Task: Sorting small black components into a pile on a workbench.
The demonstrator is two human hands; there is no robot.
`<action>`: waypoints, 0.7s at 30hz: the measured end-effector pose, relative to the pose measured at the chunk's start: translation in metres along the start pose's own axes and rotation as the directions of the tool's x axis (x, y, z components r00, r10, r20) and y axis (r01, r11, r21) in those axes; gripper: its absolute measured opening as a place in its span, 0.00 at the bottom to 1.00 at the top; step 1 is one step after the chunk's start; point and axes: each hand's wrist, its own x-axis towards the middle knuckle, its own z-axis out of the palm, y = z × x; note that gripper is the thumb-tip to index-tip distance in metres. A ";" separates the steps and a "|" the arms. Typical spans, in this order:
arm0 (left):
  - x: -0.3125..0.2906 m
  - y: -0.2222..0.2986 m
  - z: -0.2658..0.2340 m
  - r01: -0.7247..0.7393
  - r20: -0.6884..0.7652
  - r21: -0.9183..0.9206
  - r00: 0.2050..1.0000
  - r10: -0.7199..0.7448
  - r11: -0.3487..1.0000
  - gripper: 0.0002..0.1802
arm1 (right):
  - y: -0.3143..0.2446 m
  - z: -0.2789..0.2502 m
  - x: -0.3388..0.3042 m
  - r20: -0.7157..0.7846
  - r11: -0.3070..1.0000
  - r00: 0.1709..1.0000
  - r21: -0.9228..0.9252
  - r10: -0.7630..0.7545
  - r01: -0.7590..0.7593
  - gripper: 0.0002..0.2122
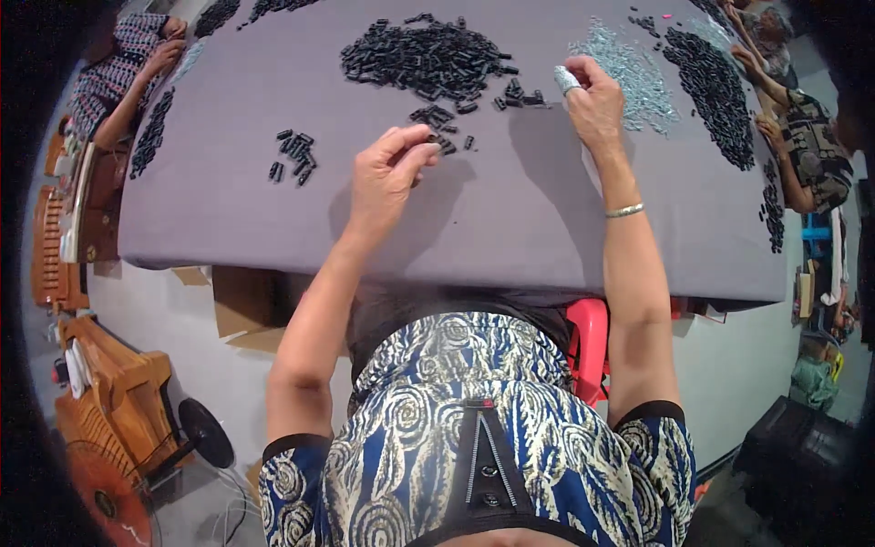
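My left hand hovers above the table with thumb and fingertips pinched together. Dark pieces lie right behind those fingertips, so what they hold cannot be made out. A loose cluster of small black tube-like pieces is just beyond it. My right hand is curled at the near left edge of a pile of thin silvery pieces; one finger wears a whitish wrap. Whatever its fingertips grip is hidden. Farther back sits a large heap of black pieces. Several more black pieces lie to the left.
The grey cloth-covered table has more black heaps along its right side. Other people's arms rest at the left edge and right edge. Below are a cardboard box, a red chair and a fan.
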 end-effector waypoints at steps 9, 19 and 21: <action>0.000 -0.007 0.001 -0.028 -0.008 0.023 1.000 0.029 0.999 0.10 | -0.006 0.008 -0.011 0.242 0.955 0.924 0.052 -0.296 0.292 0.06; 0.001 -0.010 -0.002 -0.085 0.037 0.099 0.996 0.082 0.991 0.09 | -0.030 0.027 -0.030 0.350 0.873 0.860 -0.182 -0.373 0.453 0.11; 0.000 -0.009 -0.002 -0.089 0.042 0.112 0.995 0.085 0.990 0.09 | -0.038 0.036 -0.036 0.315 0.855 0.838 -0.129 -0.445 0.502 0.12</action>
